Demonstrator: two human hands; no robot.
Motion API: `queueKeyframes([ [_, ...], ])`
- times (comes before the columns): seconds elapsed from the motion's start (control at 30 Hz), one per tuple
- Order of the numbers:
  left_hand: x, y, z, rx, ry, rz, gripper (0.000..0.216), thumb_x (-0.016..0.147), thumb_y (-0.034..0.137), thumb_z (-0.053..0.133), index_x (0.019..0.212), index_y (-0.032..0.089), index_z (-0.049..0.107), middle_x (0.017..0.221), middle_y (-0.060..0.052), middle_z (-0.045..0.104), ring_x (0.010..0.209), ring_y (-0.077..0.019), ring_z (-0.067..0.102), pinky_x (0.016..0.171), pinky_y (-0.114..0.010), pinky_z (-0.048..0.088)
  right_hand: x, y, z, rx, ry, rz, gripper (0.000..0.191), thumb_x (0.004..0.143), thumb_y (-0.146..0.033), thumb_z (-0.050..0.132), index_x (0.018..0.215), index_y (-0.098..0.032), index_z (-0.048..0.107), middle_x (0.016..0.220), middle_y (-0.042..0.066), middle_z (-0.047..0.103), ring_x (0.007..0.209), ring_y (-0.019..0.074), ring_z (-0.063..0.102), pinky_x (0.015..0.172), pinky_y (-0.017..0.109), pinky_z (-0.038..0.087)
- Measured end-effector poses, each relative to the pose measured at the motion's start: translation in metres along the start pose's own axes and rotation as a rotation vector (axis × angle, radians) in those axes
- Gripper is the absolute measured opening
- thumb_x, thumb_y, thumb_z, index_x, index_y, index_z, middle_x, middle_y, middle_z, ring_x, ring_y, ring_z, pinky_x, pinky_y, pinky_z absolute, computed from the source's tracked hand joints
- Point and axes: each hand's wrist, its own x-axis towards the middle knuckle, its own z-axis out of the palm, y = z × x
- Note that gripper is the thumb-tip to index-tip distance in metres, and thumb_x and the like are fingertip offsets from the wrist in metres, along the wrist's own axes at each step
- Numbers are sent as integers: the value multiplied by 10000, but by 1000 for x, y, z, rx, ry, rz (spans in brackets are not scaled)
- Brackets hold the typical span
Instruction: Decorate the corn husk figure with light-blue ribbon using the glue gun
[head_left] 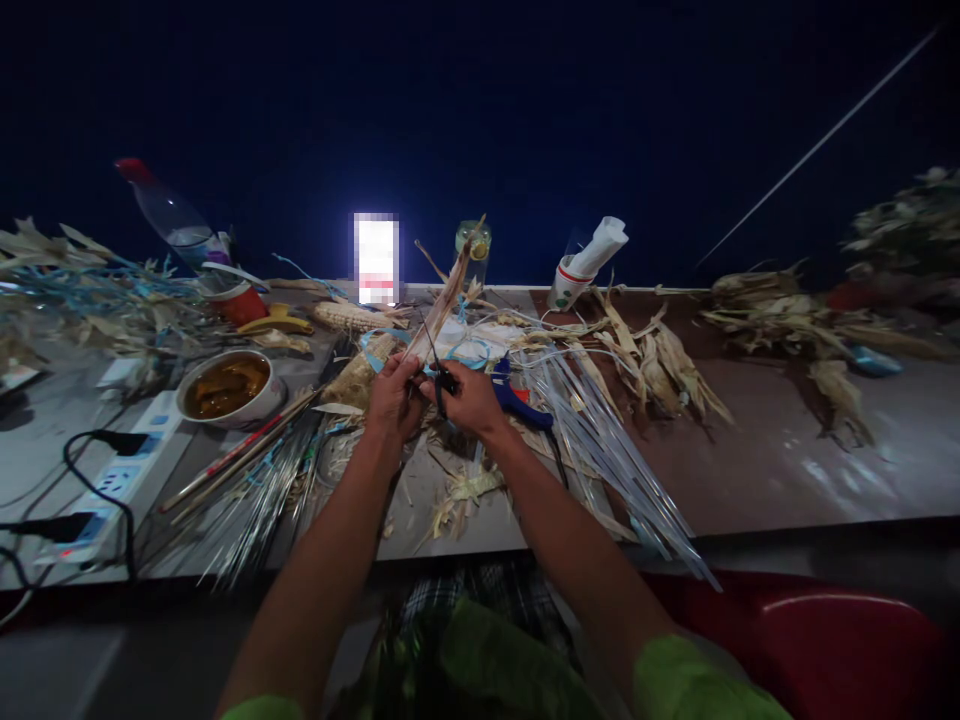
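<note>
Over the middle of the table, my left hand pinches a dry corn husk that points up and away from me. Close beside it, my right hand is wrapped round black-handled scissors, whose thin blades reach up against the husk. Whether the blades are parted, I cannot tell. Just right of my right hand lies a blue glue gun. Husk scraps are scattered beneath my wrists.
Clear glue sticks lie to the right, thin wires to the left. A bowl of brown food, a power strip and a tilted bottle stand left. More husks, a paper cup and a jar are behind.
</note>
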Motion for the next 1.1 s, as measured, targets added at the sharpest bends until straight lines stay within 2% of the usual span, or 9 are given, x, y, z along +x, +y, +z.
queueKeyframes([
  [0.33,0,0,0,0,-29,6,256,556,119,716,661,151,484,493,79,473,408,-24,427,388,-133,346,1,-1,-1,2,-5,19,327,749,-366,605,1038,-212,612,906,35,676,843,178,610,750,271,452],
  [0.57,2,-1,-2,10,-27,5,264,546,140,724,666,153,490,489,79,472,407,-27,429,379,-135,350,1,0,0,-32,11,6,310,763,-396,575,1000,-202,616,852,18,675,753,157,600,697,254,440],
  [1.1,-1,3,-1,11,-26,1,242,564,122,706,654,158,484,513,76,476,412,-29,433,388,-145,344,0,0,-3,17,-19,-14,323,744,-373,595,1010,-190,614,884,21,677,798,160,609,719,251,446],
])
